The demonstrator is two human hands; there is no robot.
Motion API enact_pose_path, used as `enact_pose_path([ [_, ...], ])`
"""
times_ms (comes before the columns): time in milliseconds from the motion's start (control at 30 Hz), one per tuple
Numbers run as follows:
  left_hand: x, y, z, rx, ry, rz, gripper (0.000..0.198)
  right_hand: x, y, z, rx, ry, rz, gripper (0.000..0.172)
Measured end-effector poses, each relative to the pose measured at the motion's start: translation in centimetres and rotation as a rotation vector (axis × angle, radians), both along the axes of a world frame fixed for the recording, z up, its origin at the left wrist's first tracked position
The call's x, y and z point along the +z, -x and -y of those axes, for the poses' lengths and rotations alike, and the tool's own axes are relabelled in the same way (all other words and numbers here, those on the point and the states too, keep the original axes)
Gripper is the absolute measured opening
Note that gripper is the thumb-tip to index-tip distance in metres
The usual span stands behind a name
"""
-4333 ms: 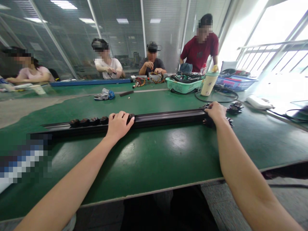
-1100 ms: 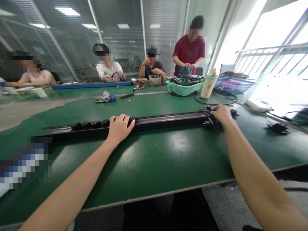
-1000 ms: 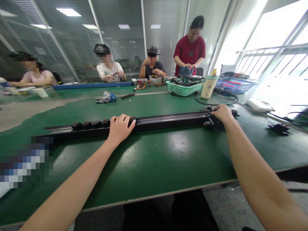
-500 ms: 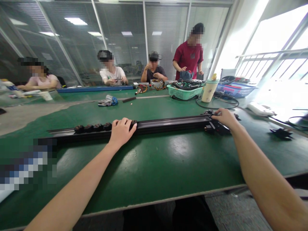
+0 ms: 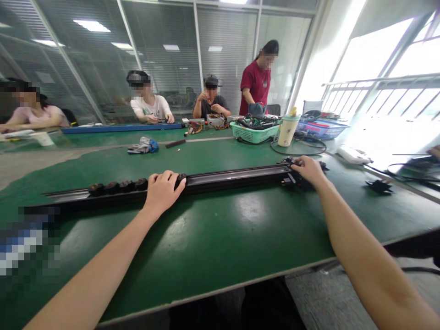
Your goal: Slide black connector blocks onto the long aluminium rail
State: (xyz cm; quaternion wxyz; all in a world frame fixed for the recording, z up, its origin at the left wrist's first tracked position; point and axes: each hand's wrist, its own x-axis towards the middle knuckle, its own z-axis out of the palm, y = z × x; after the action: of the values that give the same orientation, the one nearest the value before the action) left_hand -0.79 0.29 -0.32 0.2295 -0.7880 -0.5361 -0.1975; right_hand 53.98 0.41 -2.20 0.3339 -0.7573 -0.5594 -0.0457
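Observation:
A long black rail (image 5: 233,176) with a shiny inner channel lies across the green table. Several dark rounded pieces (image 5: 112,187) sit in a row on its left part. My left hand (image 5: 163,192) is closed over the rail, with a dark rounded piece (image 5: 180,179) between thumb and forefinger. At the rail's right end is a cluster of black parts (image 5: 292,181). There the fingers of my right hand (image 5: 309,169) are pinched together, and what they hold is hidden.
Beyond the rail are grey-blue gloves (image 5: 143,145), a dark strip (image 5: 175,144), a green basket (image 5: 254,133) of cables and a cream cup (image 5: 288,130). A black spiky part (image 5: 379,186) lies on the right. Several people work across the table; another hand (image 5: 435,151) shows at the right edge.
The whole view has shifted, so the rail and both hands appear farther left. Both hands keep their places on the rail. Another person's hand has appeared at the right edge.

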Motion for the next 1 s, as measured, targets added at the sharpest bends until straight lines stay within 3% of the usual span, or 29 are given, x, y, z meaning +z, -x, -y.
enact_pose_path([
  [367, 0.1, -0.1, 0.0, -0.001, 0.017, 0.020, 0.053, -0.1, -0.2, -0.2, 0.011, 0.028, 0.112, 0.029],
  [600, 0.0, 0.0, -0.1, -0.002, 0.023, 0.031, 0.054, -0.2, -0.9, -0.3, -0.167, 0.085, 0.079, 0.026],
  [1000, -0.1, 0.2, -0.2, -0.012, 0.010, 0.024, 0.052, 0.1, -2.1, 1.1, -0.263, 0.194, 0.041, 0.032],
])
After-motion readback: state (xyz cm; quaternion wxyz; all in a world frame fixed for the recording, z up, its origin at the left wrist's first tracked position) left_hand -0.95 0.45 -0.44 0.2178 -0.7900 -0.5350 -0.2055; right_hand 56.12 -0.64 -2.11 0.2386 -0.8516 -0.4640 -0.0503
